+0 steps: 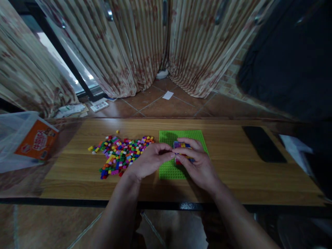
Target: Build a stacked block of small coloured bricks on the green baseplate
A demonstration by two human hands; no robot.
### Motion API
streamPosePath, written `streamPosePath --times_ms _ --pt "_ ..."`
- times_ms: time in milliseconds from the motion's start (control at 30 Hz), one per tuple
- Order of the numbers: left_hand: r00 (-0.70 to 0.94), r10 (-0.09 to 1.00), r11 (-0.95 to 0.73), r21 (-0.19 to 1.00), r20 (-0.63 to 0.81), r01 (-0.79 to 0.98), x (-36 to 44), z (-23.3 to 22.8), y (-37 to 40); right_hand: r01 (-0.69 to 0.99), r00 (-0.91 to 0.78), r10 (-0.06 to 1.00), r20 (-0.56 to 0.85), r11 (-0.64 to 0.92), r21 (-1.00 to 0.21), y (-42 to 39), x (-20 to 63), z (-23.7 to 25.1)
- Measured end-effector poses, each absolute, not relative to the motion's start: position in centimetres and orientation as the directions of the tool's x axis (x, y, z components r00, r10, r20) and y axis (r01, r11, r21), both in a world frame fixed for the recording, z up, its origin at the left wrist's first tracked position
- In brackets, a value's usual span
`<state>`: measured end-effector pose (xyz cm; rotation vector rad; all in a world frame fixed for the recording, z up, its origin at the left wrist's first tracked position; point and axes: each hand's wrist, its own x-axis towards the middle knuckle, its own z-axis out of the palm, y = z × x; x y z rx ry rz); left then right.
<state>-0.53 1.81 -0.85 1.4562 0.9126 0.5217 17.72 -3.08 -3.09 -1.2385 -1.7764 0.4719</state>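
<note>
Left hand (149,159) and right hand (201,165) meet, curled; grip contents unclear. Multicoloured plastic-brick block (181,145) sits beneath, on green studded baseplate (168,172).

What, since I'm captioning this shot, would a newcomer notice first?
The bright green board on the table probably stands out first, with the left hand and right hand meeting over it. To its left lies a bright scatter of small blocks. At the far left, an orange label shows.
</note>
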Motion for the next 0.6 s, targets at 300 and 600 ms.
streamPosePath --times_ms 300,600 --pt "0.521 0.831 0.057 0.962 -0.195 0.269 0.2 -1.0 1.6 0.533 0.126 0.934 0.334 0.220 -0.817 -2.3 20.3 -3.7" --pt "0.544 0.809 0.066 0.954 -0.222 0.291 0.4 -1.3 1.3 0.580 0.073 0.965 0.253 0.165 -0.798 -2.0 19.4 -4.5"
